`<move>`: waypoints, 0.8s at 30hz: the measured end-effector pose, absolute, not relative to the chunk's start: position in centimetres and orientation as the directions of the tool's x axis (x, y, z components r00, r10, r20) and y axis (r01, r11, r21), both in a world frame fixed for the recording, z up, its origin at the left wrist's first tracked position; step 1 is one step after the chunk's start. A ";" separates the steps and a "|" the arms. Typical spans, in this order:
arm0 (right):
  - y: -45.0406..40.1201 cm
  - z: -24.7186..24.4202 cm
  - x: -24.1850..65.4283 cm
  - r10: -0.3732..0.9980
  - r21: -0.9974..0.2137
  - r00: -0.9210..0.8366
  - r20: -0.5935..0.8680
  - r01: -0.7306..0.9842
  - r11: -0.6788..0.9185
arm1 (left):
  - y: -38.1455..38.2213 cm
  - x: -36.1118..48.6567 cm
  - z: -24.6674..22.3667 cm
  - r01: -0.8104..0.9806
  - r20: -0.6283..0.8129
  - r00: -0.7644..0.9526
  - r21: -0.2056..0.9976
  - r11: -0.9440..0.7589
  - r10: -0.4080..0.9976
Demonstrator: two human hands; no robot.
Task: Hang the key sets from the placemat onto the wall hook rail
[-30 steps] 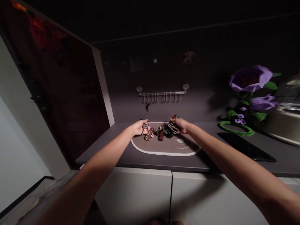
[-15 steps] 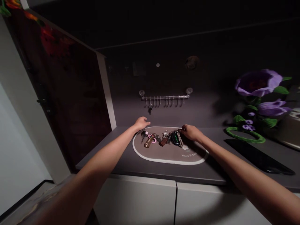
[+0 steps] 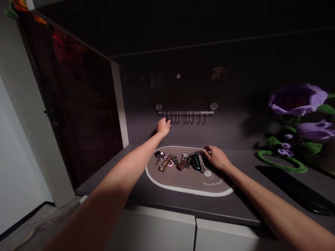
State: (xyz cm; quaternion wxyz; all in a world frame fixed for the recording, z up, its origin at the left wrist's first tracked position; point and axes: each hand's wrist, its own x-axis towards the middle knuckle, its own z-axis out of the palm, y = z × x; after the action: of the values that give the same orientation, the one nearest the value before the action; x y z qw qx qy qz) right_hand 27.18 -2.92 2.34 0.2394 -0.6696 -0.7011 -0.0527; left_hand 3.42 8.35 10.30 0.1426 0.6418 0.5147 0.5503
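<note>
Countertop of dark grey (image 3: pixel 162 200) bears keys in dim room

Light falls low across the dark grey wall (image 3: pixel 232 122) behind the countertop, with a dark red door (image 3: pixel 89 118) at left and purple fabric flowers (image 3: pixel 298 99) and a fuzzy green ring (image 3: pixel 282 162) at right. A brown oval mat with a white rim (image 3: pixel 195 183) carries a cluster of metal keys and coloured charms (image 3: pixel 182 164).

The cluster lies below the left hand (image 3: pixel 163 126) and just beside the right hand (image 3: pixel 216 157). Raised at the wall, the left hand has its fingers closed on a small dark item (image 3: pixel 168 119) under the clear hook rail (image 3: pixel 185 113). The right hand rests low with fingers partly bent; whether its fingertips grip the cluster's end cannot be told.

Bare mat stretches from the cluster toward the countertop's front edge, above white cabinet fronts (image 3: pixel 157 226). To the right of the right forearm, a long glossy black object (image 3: pixel 295 190) lies near the green ring; the rail spans the wall above the mat.
</note>
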 end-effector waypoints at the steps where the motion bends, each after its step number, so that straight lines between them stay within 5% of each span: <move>1: -2.8 2.3 27.3 0.914 -0.258 0.008 0.406 0.960 0.106 | 8.0 3.2 10.9 0.515 0.583 -0.131 0.731 -0.448 0.802; 8: -3.5 2.7 27.0 0.896 -0.282 -0.009 0.445 0.948 0.149 | 4.9 2.4 12.6 0.697 0.616 -0.008 0.568 -0.438 0.787; 15: -5.2 3.5 25.5 0.861 -0.235 -0.082 0.502 0.945 0.227 | 1.0 0.1 8.0 0.865 0.314 0.301 0.307 -0.396 0.900; 19: -6.3 4.1 23.6 0.832 -0.335 -0.115 0.543 0.879 0.340 | -0.7 -1.4 7.4 0.815 0.325 0.253 0.436 -0.382 0.911; 24: -8.3 5.5 20.9 0.903 -0.797 -0.274 0.332 0.430 0.424 | -4.0 -1.6 8.7 0.359 0.246 0.439 0.834 -0.420 0.864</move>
State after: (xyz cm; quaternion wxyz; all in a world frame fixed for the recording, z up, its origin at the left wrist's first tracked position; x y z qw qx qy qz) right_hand 20.93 -8.28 5.53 0.4018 -0.4489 -0.7419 0.2943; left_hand -1.57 -4.00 8.75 0.3620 0.7670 0.3987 0.3489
